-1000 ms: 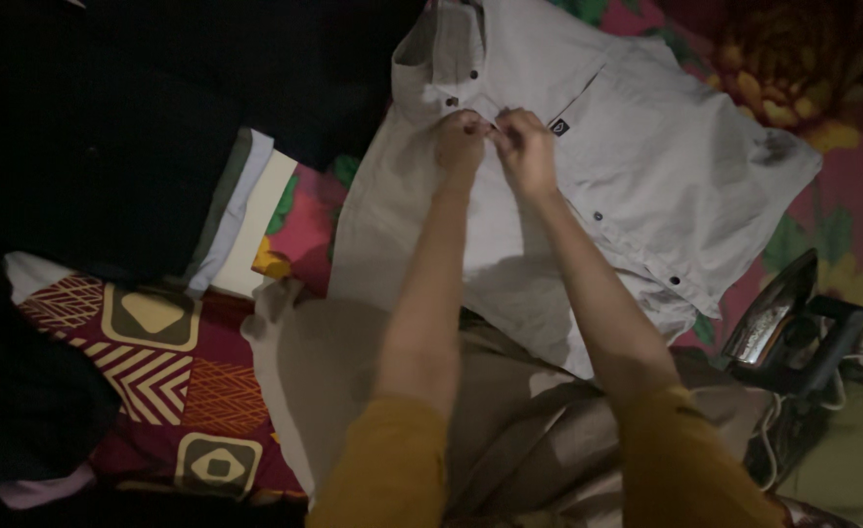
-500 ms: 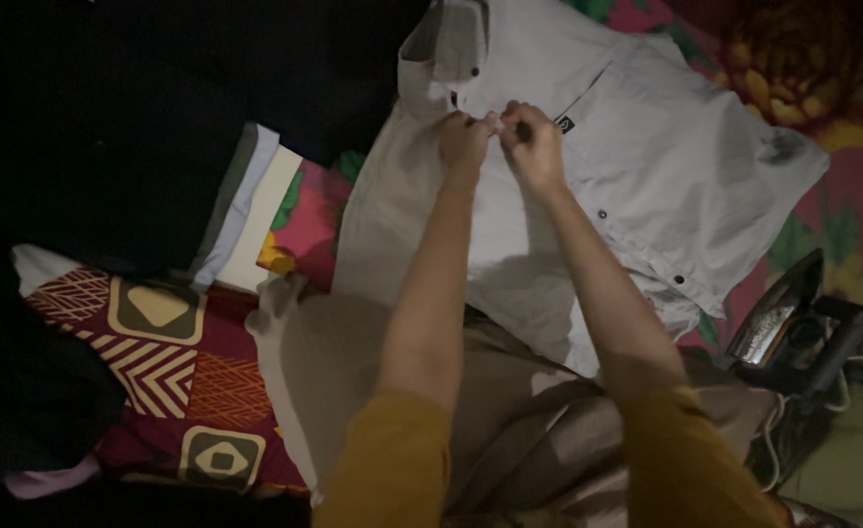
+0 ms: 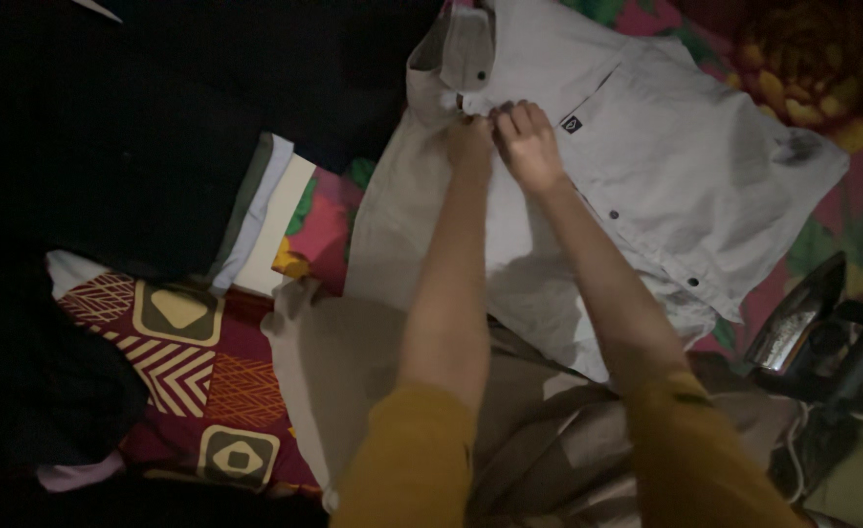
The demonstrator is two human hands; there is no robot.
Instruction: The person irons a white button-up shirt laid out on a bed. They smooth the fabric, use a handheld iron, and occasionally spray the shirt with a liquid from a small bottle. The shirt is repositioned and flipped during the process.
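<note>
A person's left hand [image 3: 470,142] and right hand [image 3: 527,145] meet at the button placket just below the collar of a pale grey shirt [image 3: 666,186] spread on a floral cloth [image 3: 842,88] at the far right. The fingers of both hands are bunched together, pinching the shirt's front edge; what lies between the fingertips is too small to make out. A clothes iron [image 3: 813,328] rests at right, partly lost in shadow. Folded clothes [image 3: 255,210] at left fade into darkness.
</note>
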